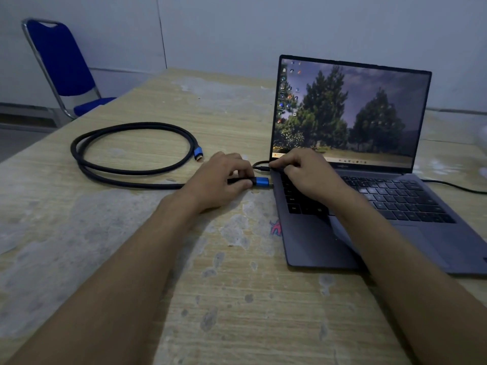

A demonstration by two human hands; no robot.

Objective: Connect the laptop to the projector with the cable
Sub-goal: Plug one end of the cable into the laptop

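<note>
A grey laptop [395, 233] stands open on the right of the wooden table [210, 299], its screen lit with a tree wallpaper. My left hand [224, 180] pinches the black braided cable just behind its blue plug [262, 181], whose tip touches the laptop's left side. My right hand [305, 172] rests curled on the laptop's back left corner, pressing on it. The cable [126, 154] loops on the table to the left, and its other blue plug [198, 153] lies free. No projector is in view.
A thin black cord [259, 165] is plugged into the laptop's left side just behind the blue plug. Another dark cord [453, 187] runs off to the right. A blue chair [63, 64] stands beyond the table's far left corner by the wall.
</note>
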